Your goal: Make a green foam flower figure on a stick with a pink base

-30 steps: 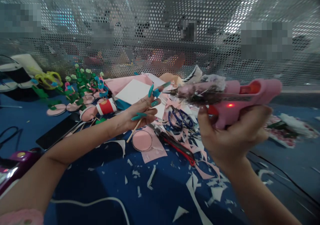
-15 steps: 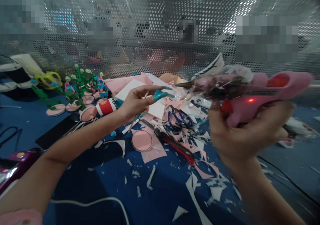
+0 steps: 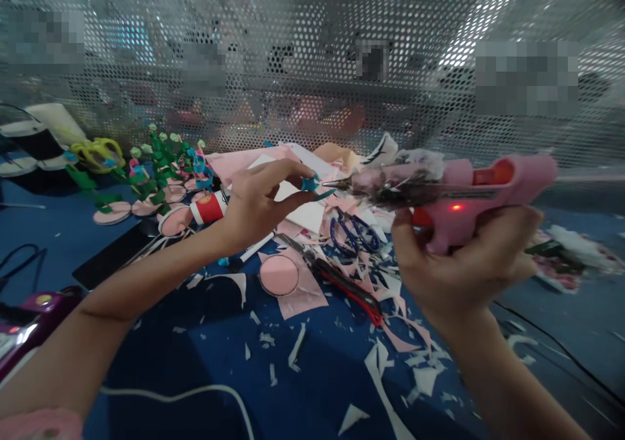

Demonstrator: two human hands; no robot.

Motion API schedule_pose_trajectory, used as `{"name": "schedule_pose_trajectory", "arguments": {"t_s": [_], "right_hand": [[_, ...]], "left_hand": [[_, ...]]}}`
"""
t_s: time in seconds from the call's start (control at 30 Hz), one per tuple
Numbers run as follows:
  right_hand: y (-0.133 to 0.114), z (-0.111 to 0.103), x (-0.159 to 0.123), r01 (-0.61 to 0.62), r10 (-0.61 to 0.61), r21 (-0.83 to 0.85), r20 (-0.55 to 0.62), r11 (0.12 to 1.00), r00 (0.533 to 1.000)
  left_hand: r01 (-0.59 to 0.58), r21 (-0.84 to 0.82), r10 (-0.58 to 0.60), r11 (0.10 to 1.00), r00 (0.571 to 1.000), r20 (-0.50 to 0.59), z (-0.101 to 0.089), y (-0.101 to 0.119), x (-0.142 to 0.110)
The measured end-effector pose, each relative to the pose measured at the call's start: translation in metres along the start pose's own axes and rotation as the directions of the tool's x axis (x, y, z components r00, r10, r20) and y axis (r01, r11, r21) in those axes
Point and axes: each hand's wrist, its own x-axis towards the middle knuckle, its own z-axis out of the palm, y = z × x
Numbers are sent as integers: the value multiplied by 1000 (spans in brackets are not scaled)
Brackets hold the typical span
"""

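Pink glue gun (image 3: 463, 196): shifted left since earlier frame; nozzle (image 3: 338, 183) at blue piece (image 3: 309, 184), contact unclear to me. Left hand (image 3: 258, 199): fingers pinching blue piece. Right hand (image 3: 466, 264): fingers wrapped round gun. Risk, I judge: slip, likely hot nozzle scorching left fingertips.

A hand can pass low over the near desk (image 3: 195, 349), above the white cord (image 3: 170, 399); farther in, the red-and-black tool (image 3: 347, 286) and blue-handled scissors (image 3: 352, 233) obstruct, the raised glue gun (image 3: 450, 198) blocks the right, perforated mesh (image 3: 303, 62) closes the back
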Motion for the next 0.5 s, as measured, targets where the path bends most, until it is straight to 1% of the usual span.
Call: {"name": "schedule_pose_trajectory", "arguments": {"t_s": [0.1, 0.23, 0.5], "right_hand": [[0, 0, -1, 22, -22, -33, 26, 999, 999], [-1, -1, 0, 66, -65, -77, 18, 995, 998], [-2, -3, 3, 114, -114, -46, 14, 992, 993]], "left_hand": [[-43, 74, 42, 996, 999, 18, -3, 5, 1], [-78, 102, 75, 992, 997, 32, -3, 8, 2], [-68, 135, 61, 988, 997, 49, -3, 9, 1]]}}
